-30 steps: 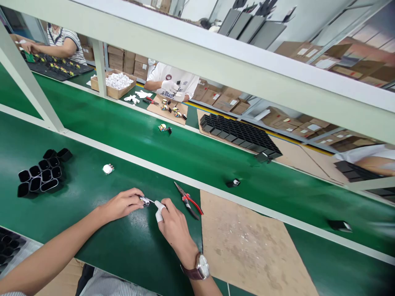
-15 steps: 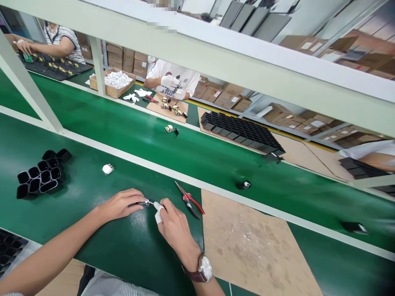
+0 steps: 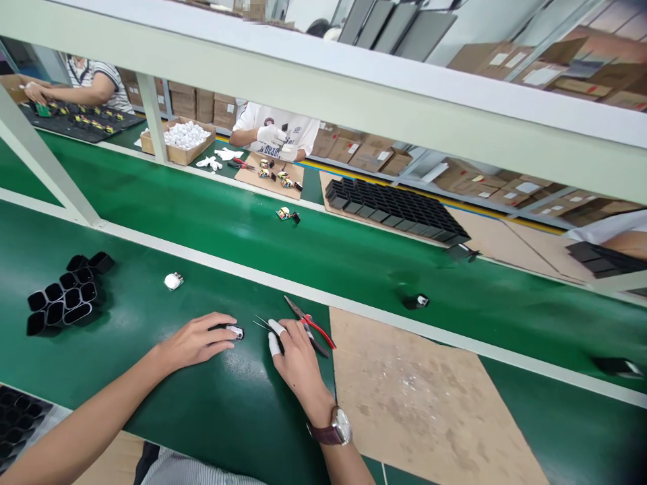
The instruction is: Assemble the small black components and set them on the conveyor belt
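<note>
On the green bench my left hand (image 3: 205,338) is closed, its fingertips around a small black housing with a white piece (image 3: 235,332) in its end. To its right, my right hand (image 3: 294,353) grips a pair of thin metal tweezers (image 3: 261,323) between fingers that wear white finger covers. The tweezer tips are apart from each other and a short way off the housing. Red-handled pliers (image 3: 306,326) lie just beyond my right hand. Left of my hands sits a small circuit board with a white blob on top (image 3: 173,281).
Several black housings (image 3: 65,296) stand clustered at the left. A brown board (image 3: 419,397) lies at the right. Beyond a pale rail, a green conveyor (image 3: 212,225) carries small parts. A metal frame beam (image 3: 323,87) crosses above. Co-workers (image 3: 275,131) sit across the line.
My right hand has drawn back to the right with the tweezers, away from the housing. My left hand stays on the housing. Parts on the conveyor have moved right.
</note>
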`<state>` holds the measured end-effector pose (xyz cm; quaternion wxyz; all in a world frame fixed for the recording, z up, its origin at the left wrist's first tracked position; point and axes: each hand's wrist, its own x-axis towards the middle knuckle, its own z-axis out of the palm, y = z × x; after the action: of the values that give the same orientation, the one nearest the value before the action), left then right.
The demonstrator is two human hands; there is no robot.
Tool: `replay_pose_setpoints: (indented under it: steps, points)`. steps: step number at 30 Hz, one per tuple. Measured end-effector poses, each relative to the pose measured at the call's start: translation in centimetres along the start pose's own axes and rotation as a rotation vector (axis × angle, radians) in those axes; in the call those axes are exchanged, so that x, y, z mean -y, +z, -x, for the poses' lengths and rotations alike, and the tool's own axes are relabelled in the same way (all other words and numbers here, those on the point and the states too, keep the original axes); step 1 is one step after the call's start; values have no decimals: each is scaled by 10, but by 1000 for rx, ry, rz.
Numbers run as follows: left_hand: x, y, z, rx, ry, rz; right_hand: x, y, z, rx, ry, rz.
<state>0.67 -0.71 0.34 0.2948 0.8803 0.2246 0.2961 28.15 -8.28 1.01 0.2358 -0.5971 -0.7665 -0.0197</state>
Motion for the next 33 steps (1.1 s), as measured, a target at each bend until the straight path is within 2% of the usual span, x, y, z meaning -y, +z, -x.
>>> replay_pose_setpoints:
  steps: [5,10,12,14,17,20,23,28,31,33]
  points:
    - [-8,-2,-9,-22,43,31,19,-2,-14,-18,-85,-199]
    - [-7,4,-13,4,-10,112,21,14,-17,-36,-132,-250]
    - [-4,9,-14,-48,-127,223,19,20,-15,-67,-128,-237]
    - [-2,11,-15,-191,-341,427,17,23,-11,-104,-116,-218]
    - [1,9,-21,-398,-661,860,17,25,-4,-140,-115,-200]
    - [2,1,-28,-515,-786,1144,17,28,0,-132,-134,-192]
    - [3,-4,-31,-577,-835,1206,20,32,0,-120,-145,-191]
    - [7,-6,-32,-602,-857,1230,22,34,-3,-111,-186,-209]
    - [6,-4,-31,-603,-804,1169,11,30,-3,-104,-149,-171]
    - [6,-4,-32,-598,-751,1046,-2,29,-2,-99,-75,-96]
